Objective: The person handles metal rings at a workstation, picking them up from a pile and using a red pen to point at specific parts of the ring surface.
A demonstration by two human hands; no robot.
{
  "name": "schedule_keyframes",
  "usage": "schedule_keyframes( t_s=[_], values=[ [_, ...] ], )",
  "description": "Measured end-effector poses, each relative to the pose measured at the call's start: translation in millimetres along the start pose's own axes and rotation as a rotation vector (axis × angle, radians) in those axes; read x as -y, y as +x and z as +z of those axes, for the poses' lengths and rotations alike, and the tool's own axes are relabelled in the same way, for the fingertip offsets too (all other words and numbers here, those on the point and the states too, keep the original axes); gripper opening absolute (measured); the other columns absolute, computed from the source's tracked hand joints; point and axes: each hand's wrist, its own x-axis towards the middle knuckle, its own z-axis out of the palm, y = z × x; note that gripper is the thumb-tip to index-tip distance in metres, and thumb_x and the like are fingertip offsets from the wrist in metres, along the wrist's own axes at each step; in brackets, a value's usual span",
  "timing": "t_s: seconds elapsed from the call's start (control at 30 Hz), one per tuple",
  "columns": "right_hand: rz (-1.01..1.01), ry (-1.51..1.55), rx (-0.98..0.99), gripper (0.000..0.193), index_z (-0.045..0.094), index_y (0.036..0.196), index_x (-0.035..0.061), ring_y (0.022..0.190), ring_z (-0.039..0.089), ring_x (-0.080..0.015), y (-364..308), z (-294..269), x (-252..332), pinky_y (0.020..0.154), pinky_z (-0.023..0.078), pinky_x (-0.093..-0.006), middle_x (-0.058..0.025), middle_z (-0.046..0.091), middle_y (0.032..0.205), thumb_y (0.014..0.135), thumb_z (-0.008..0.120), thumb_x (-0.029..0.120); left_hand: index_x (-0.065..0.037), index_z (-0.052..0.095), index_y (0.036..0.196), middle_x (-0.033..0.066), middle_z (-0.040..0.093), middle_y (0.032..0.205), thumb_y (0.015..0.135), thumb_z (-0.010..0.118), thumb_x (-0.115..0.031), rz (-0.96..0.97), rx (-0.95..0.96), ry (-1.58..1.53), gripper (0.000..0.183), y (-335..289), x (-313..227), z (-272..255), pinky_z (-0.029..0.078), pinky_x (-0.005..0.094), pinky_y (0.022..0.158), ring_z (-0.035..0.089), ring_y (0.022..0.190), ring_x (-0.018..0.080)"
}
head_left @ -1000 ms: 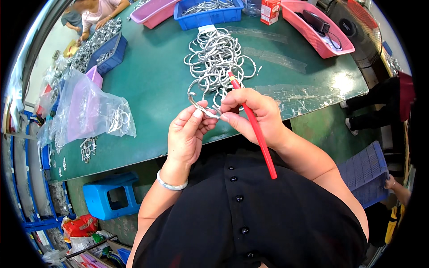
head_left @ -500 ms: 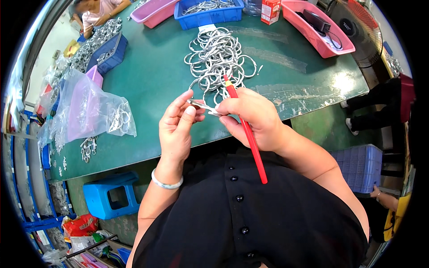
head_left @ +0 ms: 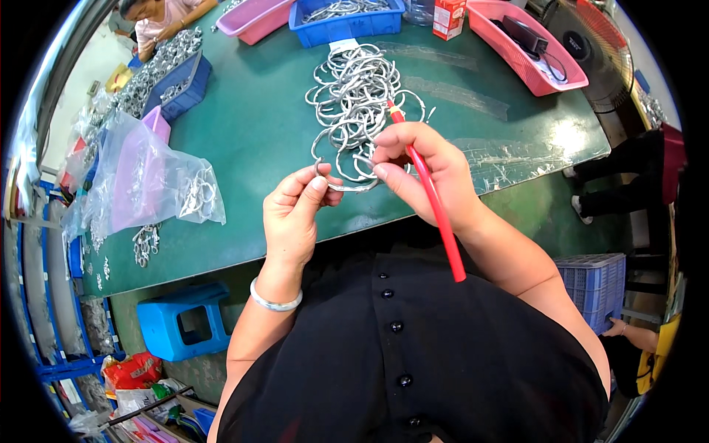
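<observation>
A worker's left hand (head_left: 295, 210) pinches a silver ring (head_left: 353, 189), while the right hand (head_left: 428, 170), at two o'clock from it, cradles a red pen (head_left: 443, 218) with fingertips at the ring's opposite side. At twelve o'clock, similar rings (head_left: 354, 92) lie heaped on a green table (head_left: 251, 140).

Green table (head_left: 251, 140), blue stool (head_left: 156, 325), green floor (head_left: 528, 210)

Head-worn fisheye looking down now, close above bare left hand (head_left: 290, 218) and bare right hand (head_left: 436, 173); black buttoned cloth top (head_left: 473, 347) behind them, flat green table (head_left: 251, 103) ahead!
</observation>
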Motion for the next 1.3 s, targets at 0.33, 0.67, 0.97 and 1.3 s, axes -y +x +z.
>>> schedule_keyframes(
  t_s=[0.33,0.67,0.97,1.3],
  values=[
    [0.177,0.235,-0.048,0.021,0.053,0.096,0.0007,0.074,0.053,-0.0071,6,5,0,0.068,0.044,-0.0208,-0.0021,0.056,0.08,0.077,0.06,-0.003,0.001,0.056,0.093,0.0033,0.051,0.065,0.086,0.052,-0.014,-0.341,-0.069,-0.237,0.017,8,2,2,0.037,0.0232,0.052,0.046,0.056,0.0109],
    [0.275,0.27,-0.046,0.018,0.054,0.095,0.0003,0.077,0.052,-0.0068,2,3,-3,0.07,0.044,-0.0208,-0.0008,0.054,0.081,0.078,0.059,-0.003,-0.002,0.056,0.092,-0.0006,0.047,0.062,0.087,0.051,-0.018,-0.517,0.048,-0.558,0.017,10,2,0,0.032,0.0214,0.049,0.039,0.052,0.0075],
    [0.313,0.257,-0.01,0.016,0.053,0.094,0.0,0.076,0.052,-0.0068,1,3,-3,0.07,0.044,-0.021,-0.0014,0.055,0.08,0.079,0.058,-0.002,-0.002,0.056,0.09,0.0023,0.052,0.061,0.086,0.051,-0.016,-0.603,0.045,-0.707,0.015,9,4,-2,0.036,0.0237,0.049,0.044,0.052,0.0101],
    [0.323,0.221,0.004,0.015,0.054,0.093,-0.0001,0.076,0.055,-0.008,0,4,-2,0.07,0.045,-0.0219,-0.0019,0.055,0.079,0.079,0.057,-0.003,-0.003,0.055,0.091,0.0036,0.053,0.064,0.089,0.044,-0.019,-0.623,0.081,-0.733,0.02,6,7,-2,0.036,0.0232,0.05,0.044,0.054,0.0112]
  ],
)
